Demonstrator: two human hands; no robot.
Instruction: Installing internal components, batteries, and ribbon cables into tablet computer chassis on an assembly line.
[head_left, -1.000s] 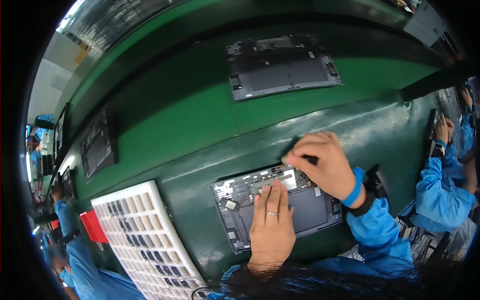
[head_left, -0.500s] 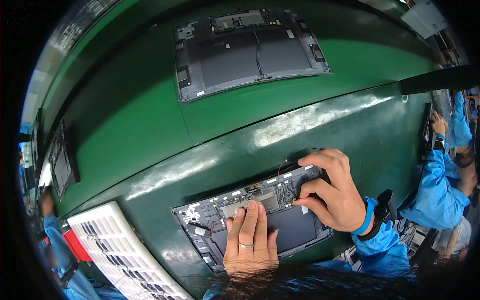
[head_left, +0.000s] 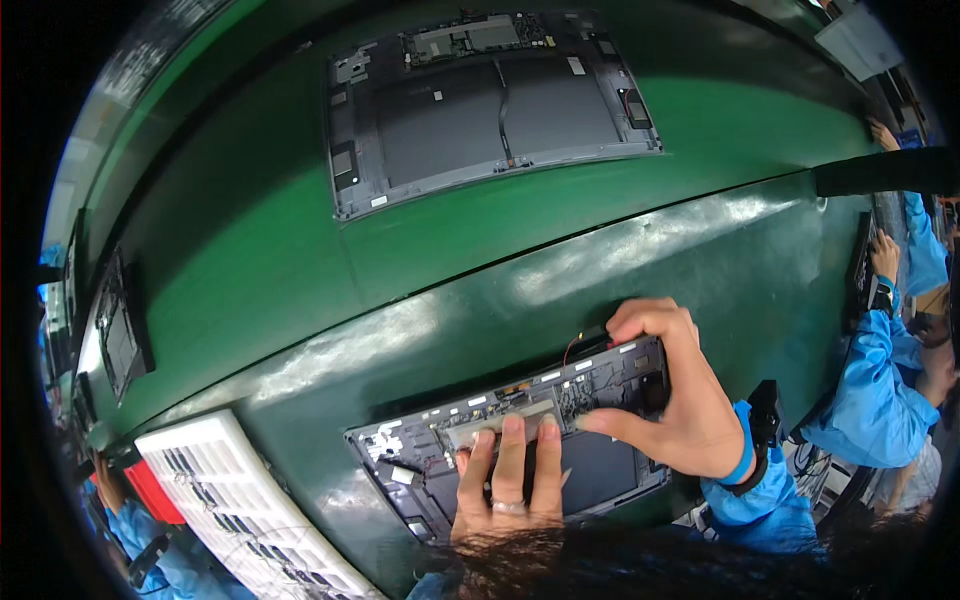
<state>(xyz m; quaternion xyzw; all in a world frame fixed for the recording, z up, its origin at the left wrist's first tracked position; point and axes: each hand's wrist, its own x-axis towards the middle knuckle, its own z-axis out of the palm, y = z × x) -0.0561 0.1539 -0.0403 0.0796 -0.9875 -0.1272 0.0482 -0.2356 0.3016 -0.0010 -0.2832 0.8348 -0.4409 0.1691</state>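
Note:
An opened tablet (head_left: 590, 467), dark grey with its circuit board (head_left: 575, 395) and flat black batteries bare, lies tilted on the green bench in front of me. My left hand (head_left: 505, 480), ringed on one finger, rests on it with fingers spread, their tips on the pale metal plate of the board. My right hand (head_left: 680, 400) spans the tablet's far right corner. Its thumb lies on the board's right end while the other fingers curl over the far edge, their tips partly hidden. Beside them a thin red wire (head_left: 568, 352) sticks up past that edge.
A second opened tablet (head_left: 440, 120) lies farther back on the bench. At lower left stands a white foam tray (head_left: 215, 450) with rows of small dark parts, next to a red bin (head_left: 155, 490). Another device (head_left: 120, 330) lies far left. Co-workers in blue sleeves (head_left: 865, 390) work on both sides.
My right hand has gone from a pinch above the board to a hold around the far right corner. My left fingers have spread slightly on the plate. The back tablet appears shifted left.

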